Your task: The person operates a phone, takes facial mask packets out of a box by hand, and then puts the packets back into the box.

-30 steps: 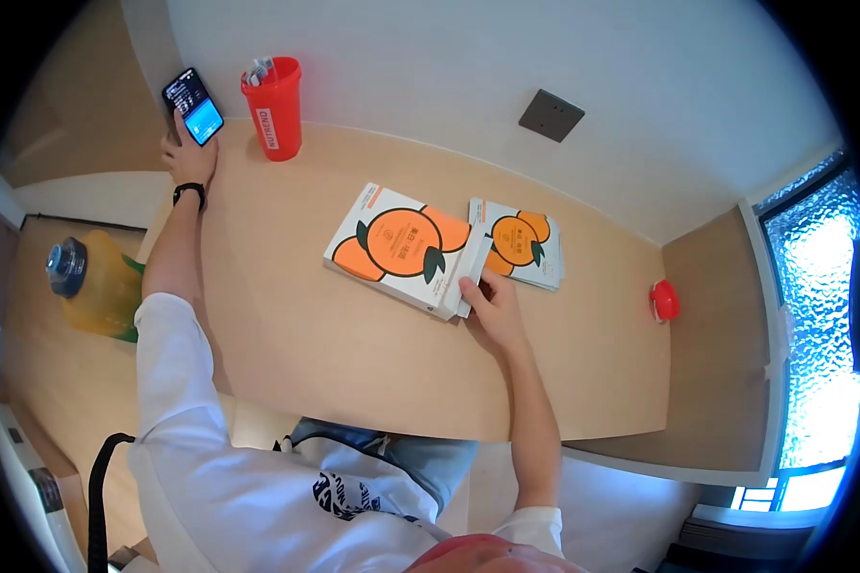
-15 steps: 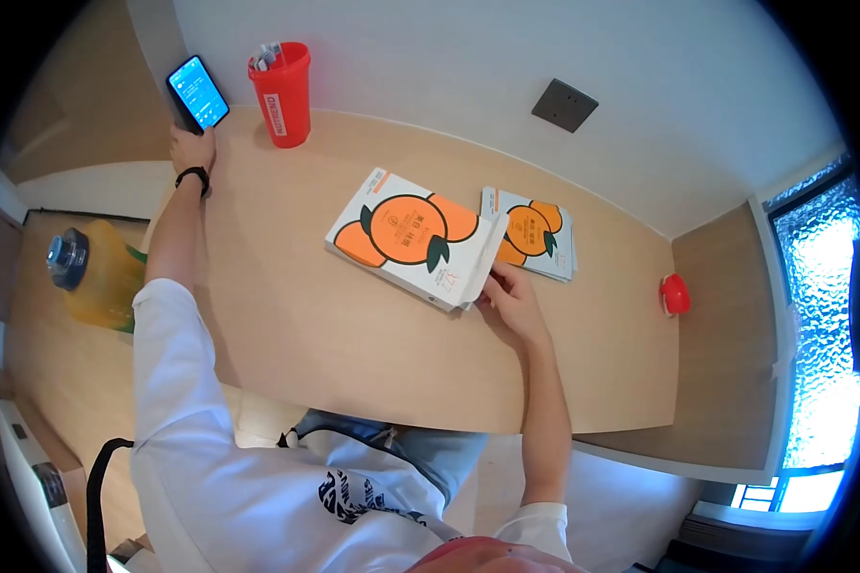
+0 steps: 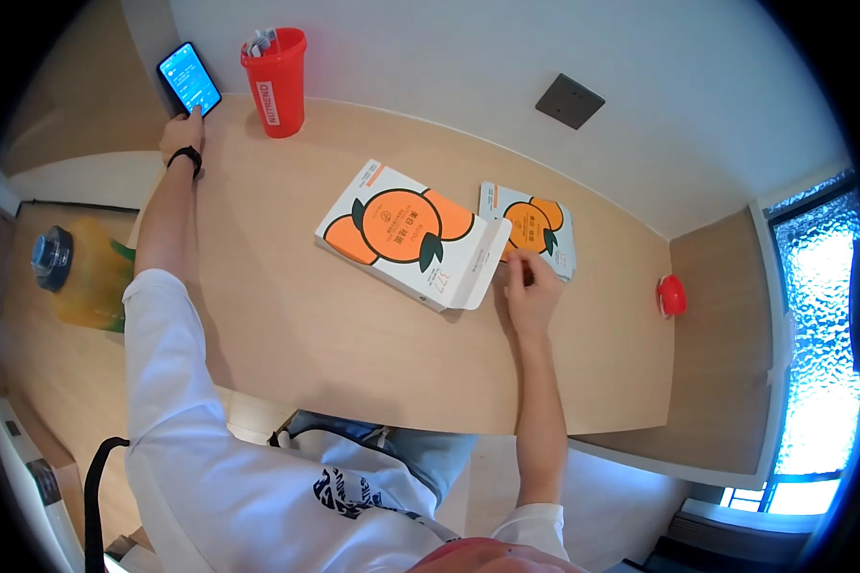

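At the desk's far left corner, my left hand [image 3: 181, 136] is on the lower end of a phone [image 3: 189, 80] with a lit blue screen, which leans upright. A white box with orange fruit print [image 3: 398, 226] lies in the middle of the desk, its end flap [image 3: 483, 267] sticking out to the right. Beside that flap my right hand [image 3: 531, 285] has its fingers pinched together at the lower edge of a stack of matching packets [image 3: 530, 222]. Whatever is between those fingertips is too small to make out.
A red cup [image 3: 278, 86] holding small packets stands by the wall at the back left. A red round object [image 3: 671, 295] is at the right side panel. Left of the desk is a large yellow jug [image 3: 91, 272]. A dark socket [image 3: 569, 101] is on the wall.
My right hand has left the box's open end and moved right to the packets. The box flap now sticks out unheld. The phone's screen has changed, with my left thumb now at its lower edge.
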{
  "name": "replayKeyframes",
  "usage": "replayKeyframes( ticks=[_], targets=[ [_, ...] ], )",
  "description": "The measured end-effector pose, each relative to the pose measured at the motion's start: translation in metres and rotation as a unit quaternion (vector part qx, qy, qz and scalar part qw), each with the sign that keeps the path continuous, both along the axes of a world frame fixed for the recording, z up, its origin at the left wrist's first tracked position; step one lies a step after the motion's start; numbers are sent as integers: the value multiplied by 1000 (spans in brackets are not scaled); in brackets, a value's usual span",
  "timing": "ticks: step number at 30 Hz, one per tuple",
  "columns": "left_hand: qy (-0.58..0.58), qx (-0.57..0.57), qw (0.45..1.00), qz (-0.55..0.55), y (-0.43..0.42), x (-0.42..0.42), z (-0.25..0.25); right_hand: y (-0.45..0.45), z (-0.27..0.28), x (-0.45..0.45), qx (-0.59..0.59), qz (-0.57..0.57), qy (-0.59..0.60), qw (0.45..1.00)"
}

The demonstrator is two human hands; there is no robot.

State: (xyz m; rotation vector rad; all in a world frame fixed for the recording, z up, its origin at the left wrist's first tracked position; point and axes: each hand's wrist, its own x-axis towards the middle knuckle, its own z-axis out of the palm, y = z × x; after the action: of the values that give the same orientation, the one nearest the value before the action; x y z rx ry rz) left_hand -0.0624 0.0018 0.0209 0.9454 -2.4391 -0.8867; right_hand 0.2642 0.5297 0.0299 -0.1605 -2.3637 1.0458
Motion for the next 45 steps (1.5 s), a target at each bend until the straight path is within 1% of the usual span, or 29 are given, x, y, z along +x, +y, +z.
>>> replayKeyframes(
  ticks=[3, 6, 9, 12, 15, 16, 18, 21, 24, 27, 31, 33, 39, 45],
  targets=[
    [0, 23, 1000, 21, 4, 0, 9, 23, 10, -1, 165, -81, 53, 982],
    [-6, 23, 999, 22, 8, 3, 12, 30, 20, -1, 251, -189, 67, 947],
    [-4, 15, 1000, 27, 9, 4, 13, 59, -7, 1, 277, -199, -35, 940],
    [-14, -22, 1000, 17, 12, 5, 11, 71, -22, 0, 284, -194, -127, 930],
    [-39, -52, 998, -7, 9, 6, 12, 73, -17, 0, 228, -172, -124, 950],
    [-49, -59, 997, -18, 9, 6, 12, 72, -14, 0, 201, -171, -113, 958],
    [-34, -64, 997, -13, 8, 4, 8, 70, -8, 2, 146, -172, -90, 970],
    [-36, -69, 997, -13, 11, 6, 11, 72, -6, 2, 6, -166, -90, 982],
    [-25, -74, 997, 2, 9, 1, 6, 67, -11, 1, 218, -231, -91, 944],
    [-17, -74, 997, 10, 8, -1, 3, 61, -4, 2, 232, -219, -112, 941],
    [-49, -67, 996, -22, 13, 9, 15, 63, -3, 1, 193, -202, -111, 954],
    [-46, -70, 996, -22, 10, 6, 11, 60, -3, 1, 188, -209, -95, 955],
    [-42, -62, 997, -14, 9, 4, 10, 61, -5, 2, 186, -186, -99, 960],
    [-31, -40, 999, 3, 11, 3, 14, 60, -5, 2, 192, -193, -116, 955]
  ],
)
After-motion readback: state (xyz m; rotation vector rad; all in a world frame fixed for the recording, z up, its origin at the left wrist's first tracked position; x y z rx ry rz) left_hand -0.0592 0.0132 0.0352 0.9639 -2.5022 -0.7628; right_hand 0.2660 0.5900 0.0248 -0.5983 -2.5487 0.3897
